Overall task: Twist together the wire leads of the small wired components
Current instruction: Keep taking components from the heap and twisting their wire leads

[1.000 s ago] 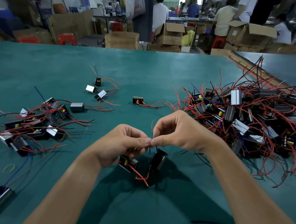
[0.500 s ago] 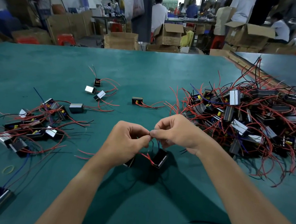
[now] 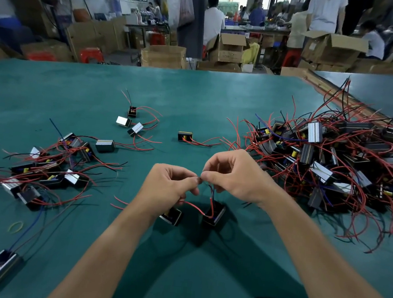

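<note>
Head view. Left hand (image 3: 170,187) and right hand (image 3: 234,174): each grip closed, thumb and forefinger pinching the wire leads (image 3: 211,204), fingertips meeting above the green desk (image 3: 195,96). Left component (image 3: 172,216) and right component (image 3: 215,214): black, just below the hands, side by side. Tangled pile (image 3: 333,162): desk, right. Smaller cluster (image 3: 51,173): desk, left. Yellow rubber band (image 3: 16,226): near left.

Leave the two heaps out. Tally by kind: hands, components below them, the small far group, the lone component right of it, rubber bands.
Hands pinching the wire leads: 2 (left hand, right hand)
Components below the hands: 2
Components in the small far group: 3
Lone component: 1
Rubber band: 1
Total: 9
</note>
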